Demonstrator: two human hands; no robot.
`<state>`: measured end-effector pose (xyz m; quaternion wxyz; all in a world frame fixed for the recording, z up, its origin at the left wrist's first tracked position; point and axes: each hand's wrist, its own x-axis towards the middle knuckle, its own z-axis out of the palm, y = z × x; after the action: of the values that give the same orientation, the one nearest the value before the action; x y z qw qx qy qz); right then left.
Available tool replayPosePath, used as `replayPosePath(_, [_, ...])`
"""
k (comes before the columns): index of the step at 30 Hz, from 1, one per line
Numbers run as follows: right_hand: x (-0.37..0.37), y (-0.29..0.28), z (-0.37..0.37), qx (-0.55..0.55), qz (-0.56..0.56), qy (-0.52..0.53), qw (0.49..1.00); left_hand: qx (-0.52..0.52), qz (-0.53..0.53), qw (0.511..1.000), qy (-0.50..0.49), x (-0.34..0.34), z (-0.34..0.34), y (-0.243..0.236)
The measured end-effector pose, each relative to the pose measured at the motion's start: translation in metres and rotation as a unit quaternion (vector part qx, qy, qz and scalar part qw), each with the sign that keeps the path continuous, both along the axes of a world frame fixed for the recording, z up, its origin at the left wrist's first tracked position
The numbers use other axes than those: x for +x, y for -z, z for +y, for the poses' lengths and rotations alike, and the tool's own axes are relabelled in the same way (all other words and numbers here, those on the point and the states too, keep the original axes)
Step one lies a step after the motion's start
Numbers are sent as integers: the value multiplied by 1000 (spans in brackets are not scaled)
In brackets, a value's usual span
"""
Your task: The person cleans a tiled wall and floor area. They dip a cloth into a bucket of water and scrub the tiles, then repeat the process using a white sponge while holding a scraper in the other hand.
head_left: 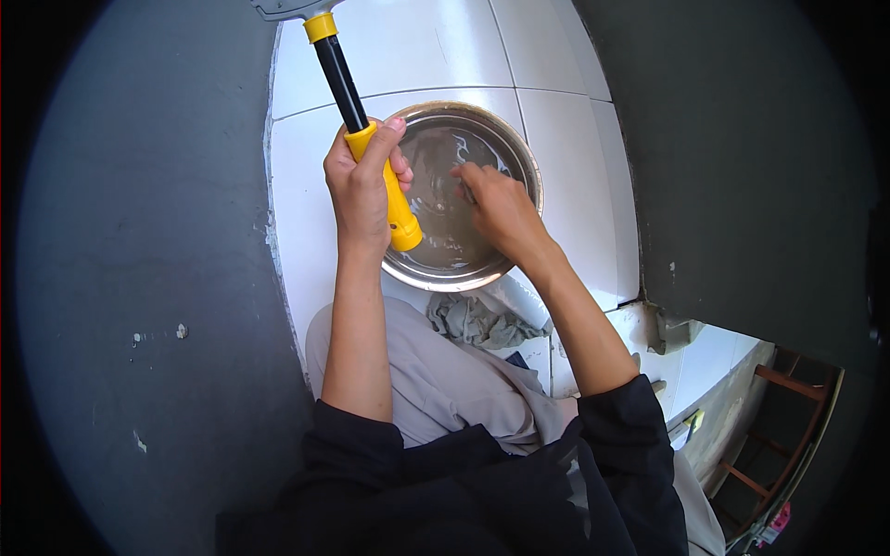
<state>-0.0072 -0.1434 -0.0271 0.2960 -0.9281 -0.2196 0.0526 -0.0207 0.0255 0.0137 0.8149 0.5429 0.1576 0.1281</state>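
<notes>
My left hand [363,181] is wrapped around the yellow grip of a long-handled scraper [341,83]. Its black shaft leans up and to the left, and its grey head is cut off by the top edge of the view. The yellow butt end hangs over the left rim of a round metal basin [536,176] holding murky water [436,190]. Over the basin, my right hand [501,208] has its fingers curled together at the water. A bit of something dark shows under them, too small to make out. Ripples and glints mark the water's surface.
A crumpled grey rag [482,320] lies on the white tiles [584,185] between the basin and my knee. Dark grey walls stand close on both sides, the left one [167,232] with chipped paint. A brown rack-like frame [779,435] is at the lower right.
</notes>
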Motion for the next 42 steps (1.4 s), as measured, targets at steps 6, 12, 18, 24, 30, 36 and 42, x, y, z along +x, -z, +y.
replayPosePath(6, [11,-30,-1,91,-25,7,995,-3,0,1000,10,2,-3,2])
replayPosePath(12, [1,-32,7,25,33,22,999,-1,-3,1000,7,-1,0,0])
replayPosePath(18, [-8,15,2,-14,-53,-50,997,2,1,1000,10,0,-4,1])
replayPosePath(24, [1,-15,17,-60,-3,15,998,-11,-5,1000,8,1,-2,3])
replayPosePath(30, [6,0,25,-59,-114,4,992,-10,-7,1000,10,1,-2,2])
replayPosePath(36, [12,14,28,-48,-127,-6,991,-10,-4,1000,8,1,-3,1])
replayPosePath(42, [23,-10,16,157,216,24,963,-16,-6,1000,11,1,-1,1])
